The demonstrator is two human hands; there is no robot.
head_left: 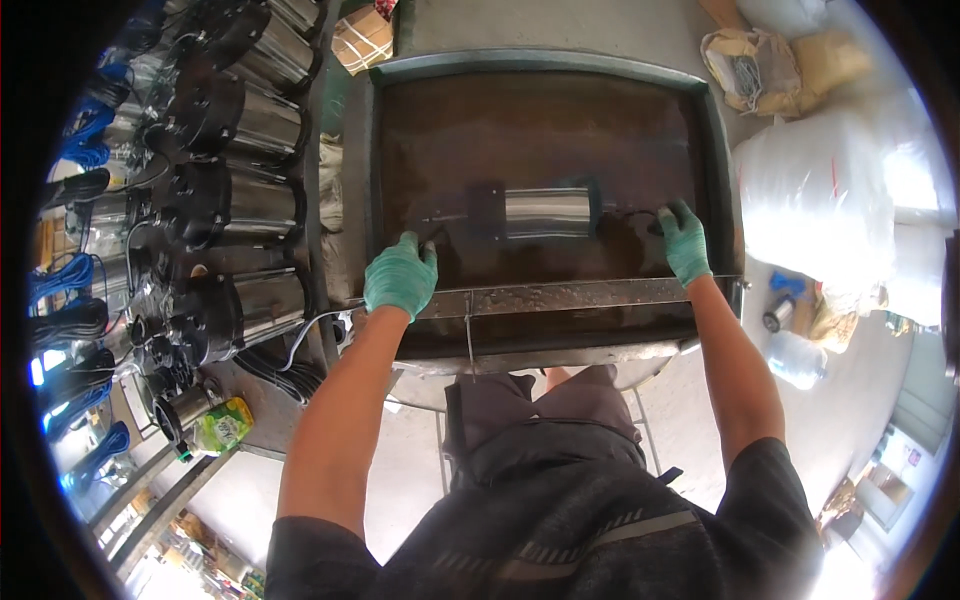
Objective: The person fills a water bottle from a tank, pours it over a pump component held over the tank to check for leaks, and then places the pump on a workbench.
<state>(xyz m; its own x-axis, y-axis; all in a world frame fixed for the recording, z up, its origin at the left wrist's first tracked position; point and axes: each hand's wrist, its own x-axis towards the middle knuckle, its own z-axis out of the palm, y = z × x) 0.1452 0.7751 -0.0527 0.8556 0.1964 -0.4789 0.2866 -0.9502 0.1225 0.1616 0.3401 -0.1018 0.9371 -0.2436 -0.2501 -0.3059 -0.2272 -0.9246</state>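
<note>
Between my green-gloved left hand (401, 277) and green-gloved right hand (686, 247) lies the silver-and-black metal cylinder (547, 213), in brown liquid (540, 130) of the rectangular metal tank (540, 60), long axis left-right. The left is nearer its black end (487, 212). Both are half-curled; whether they grasp, I cannot tell.

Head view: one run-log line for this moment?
left gloved hand: over near-left of metal tank | right gloved hand: by tank's right wall | steel-bodied pump: in dark liquid | grips: unclear
</note>
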